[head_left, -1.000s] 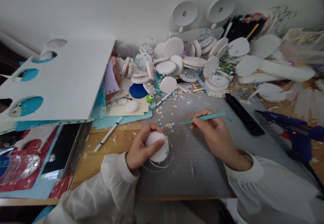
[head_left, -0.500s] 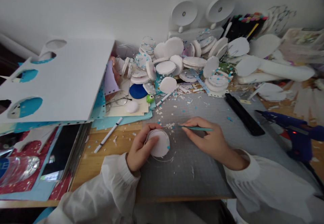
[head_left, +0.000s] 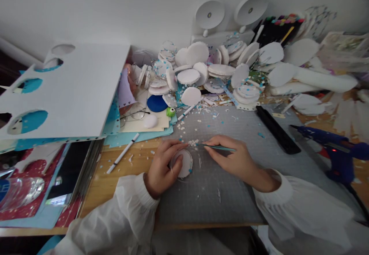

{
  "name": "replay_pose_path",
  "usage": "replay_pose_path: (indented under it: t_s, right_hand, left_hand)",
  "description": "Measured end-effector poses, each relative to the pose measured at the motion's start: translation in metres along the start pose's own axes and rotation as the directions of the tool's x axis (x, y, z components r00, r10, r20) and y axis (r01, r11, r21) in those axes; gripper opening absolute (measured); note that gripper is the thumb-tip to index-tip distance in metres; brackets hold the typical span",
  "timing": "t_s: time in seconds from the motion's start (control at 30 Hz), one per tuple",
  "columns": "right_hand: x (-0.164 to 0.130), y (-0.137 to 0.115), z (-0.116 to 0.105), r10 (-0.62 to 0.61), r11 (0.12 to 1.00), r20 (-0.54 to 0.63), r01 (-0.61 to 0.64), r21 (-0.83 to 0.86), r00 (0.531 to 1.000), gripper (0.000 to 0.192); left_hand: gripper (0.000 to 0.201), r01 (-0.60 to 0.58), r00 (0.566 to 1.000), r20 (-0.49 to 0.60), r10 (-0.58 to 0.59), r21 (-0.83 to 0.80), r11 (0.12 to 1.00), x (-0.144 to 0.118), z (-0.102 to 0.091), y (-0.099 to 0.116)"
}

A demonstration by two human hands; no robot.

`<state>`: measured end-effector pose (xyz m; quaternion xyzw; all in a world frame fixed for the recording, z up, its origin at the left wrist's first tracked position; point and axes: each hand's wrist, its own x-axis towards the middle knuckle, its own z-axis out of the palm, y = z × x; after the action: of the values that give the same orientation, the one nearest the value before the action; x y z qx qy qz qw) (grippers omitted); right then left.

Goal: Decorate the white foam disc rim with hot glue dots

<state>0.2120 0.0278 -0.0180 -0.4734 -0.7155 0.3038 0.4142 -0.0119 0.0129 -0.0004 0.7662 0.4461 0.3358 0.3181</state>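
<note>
On the grey cutting mat, head view: left hand grips a white disc lying flat on the mat; right hand pinches teal tweezers, tips at scattered paper bits just beyond the disc.

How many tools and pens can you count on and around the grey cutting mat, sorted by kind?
Teal tweezers, held in the right hand: 1
Blue hot glue gun: 1
White marker pens: 2, and
Small green paper punch: 1
Black flat ruler-like bar: 1
Total: 6
</note>
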Motion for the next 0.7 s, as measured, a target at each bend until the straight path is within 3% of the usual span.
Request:
replay_pose_path:
  t_s: [0.23,0.7]
  right_hand:
    - [0.0,-0.003,-0.001,-0.015,1.0,-0.031,0.015,-0.001,0.999,0.005]
    - [0.005,-0.015,-0.007,-0.051,0.998,-0.099,0.055,0.031,0.994,0.006]
  left_hand:
    - [0.03,-0.003,1.0,-0.006,0.002,-0.121,0.993,-0.001,0.002,-0.002]
    - [0.021,0.074,0.994,-0.069,-0.088,-0.19,0.979,0.0,0.001,0.003]
